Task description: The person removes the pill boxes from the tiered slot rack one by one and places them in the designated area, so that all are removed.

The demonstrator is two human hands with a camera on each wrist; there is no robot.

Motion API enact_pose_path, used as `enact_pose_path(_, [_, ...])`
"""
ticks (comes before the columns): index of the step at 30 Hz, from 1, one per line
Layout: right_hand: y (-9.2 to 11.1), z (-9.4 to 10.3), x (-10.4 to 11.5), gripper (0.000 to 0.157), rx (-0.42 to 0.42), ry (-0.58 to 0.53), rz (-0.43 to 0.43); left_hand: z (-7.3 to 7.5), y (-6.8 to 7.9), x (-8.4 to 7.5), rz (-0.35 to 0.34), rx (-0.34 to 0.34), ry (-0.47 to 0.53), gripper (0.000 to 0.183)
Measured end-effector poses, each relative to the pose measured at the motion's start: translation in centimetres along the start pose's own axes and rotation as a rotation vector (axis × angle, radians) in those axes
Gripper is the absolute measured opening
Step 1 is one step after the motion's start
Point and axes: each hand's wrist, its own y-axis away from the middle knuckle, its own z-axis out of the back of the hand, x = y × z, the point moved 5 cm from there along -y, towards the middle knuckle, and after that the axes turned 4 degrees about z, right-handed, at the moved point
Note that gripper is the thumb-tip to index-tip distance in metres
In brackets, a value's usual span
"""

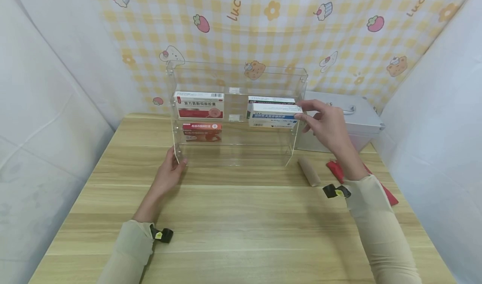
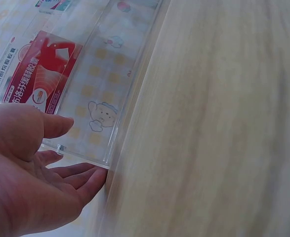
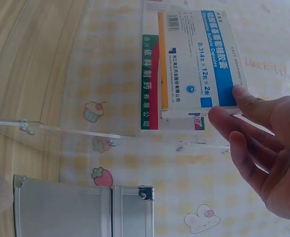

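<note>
A clear acrylic rack (image 1: 235, 149) with tiers stands on the table. At its lower left corner is my left hand (image 1: 170, 173), its thumb in front and fingers behind the side panel, holding it. My right hand (image 1: 326, 123) pinches the right end of a white-and-blue medicine box (image 1: 273, 118) between thumb and fingers. That box is in front of a green, red and white medicine box (image 3: 149, 84), partly covering it. On the rack's left side, a white-and-red medicine box (image 1: 200, 105) sits above a red medicine box (image 1: 202, 132).
Behind the rack's right side stands a silver metal case (image 1: 339, 127) with a handle. A beige roll (image 1: 308, 172) and a red cloth-like item (image 1: 389, 195), partly hidden by the right arm, lie on the table (image 1: 233, 221). A patterned curtain (image 1: 263, 37) hangs behind.
</note>
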Motion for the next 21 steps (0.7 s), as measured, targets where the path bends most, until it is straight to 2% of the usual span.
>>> enact_pose_path(11, [0.4,0.4,-0.2,0.031,0.033,-0.099,0.005,0.0,-0.1,0.1,0.0,-0.002,-0.001,0.066])
enact_pose_path(21, [1.1,0.4,-0.5,0.031,0.084,-0.173,-0.055,0.0,-0.1,0.0,0.003,-0.005,-0.019,0.066])
